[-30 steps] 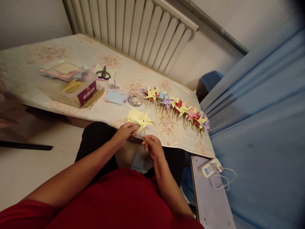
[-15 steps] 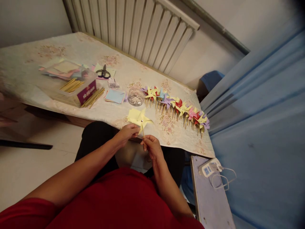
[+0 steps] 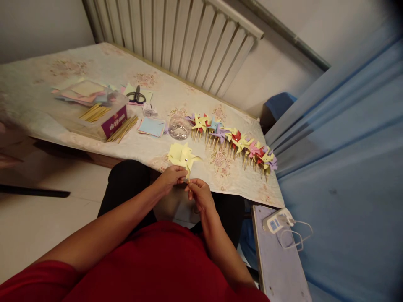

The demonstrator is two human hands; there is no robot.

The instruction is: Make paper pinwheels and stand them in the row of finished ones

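A yellow paper pinwheel (image 3: 188,160) with a metal pin at its centre is held over the table's front edge. My left hand (image 3: 172,176) is closed, its fingertips pinching the pinwheel's lower part near the stick. Below and to the right, my right hand (image 3: 200,193) grips the thin wooden stick between thumb and fingers. Pale yellow paper (image 3: 175,152) shows just behind the pinwheel's left side. Beyond it stands a clear round container (image 3: 179,130) of small shiny pins.
Finished pinwheels (image 3: 241,142) lie in a row at right. Leftward are blue-topped paper squares (image 3: 151,126), small boxes (image 3: 149,110), black scissors (image 3: 136,96), loose sticks (image 3: 123,129) and a plastic box (image 3: 91,131). A power strip (image 3: 277,221) rests on a bench at lower right.
My left hand has shifted slightly right, closer to the stick and my right hand. The pinwheel's lower blade has moved with it, and the pinwheel has turned a little.
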